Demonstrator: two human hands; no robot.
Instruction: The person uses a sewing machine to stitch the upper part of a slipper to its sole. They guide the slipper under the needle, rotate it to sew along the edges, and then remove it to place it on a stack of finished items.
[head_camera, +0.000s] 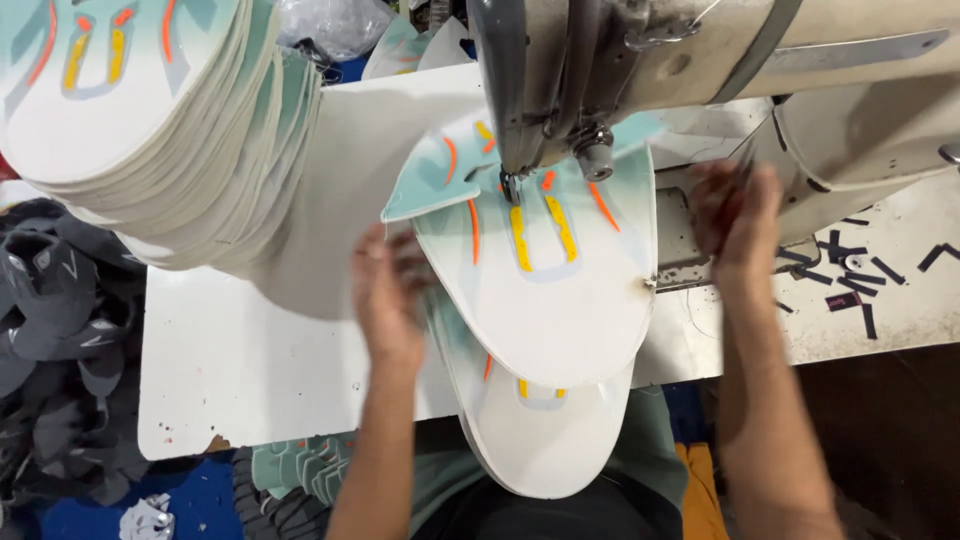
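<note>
Sewing machine (700, 60), cream metal, spans the top over a white worktable (250, 370), with a tall stack of white and mint printed panels (150, 120) at upper left. Under the needle (510, 185) lies a rounded white-mint fabric panel with orange and yellow stripes (545, 300), long axis running from needle toward the person. The left hand (388, 295) touches its left edge, fingers open; the right hand (738, 222), blurred, sits just beyond its right edge, its grip unclear.

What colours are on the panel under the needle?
White panel fading to pale teal, with orange and yellow stripes; head view.
</note>
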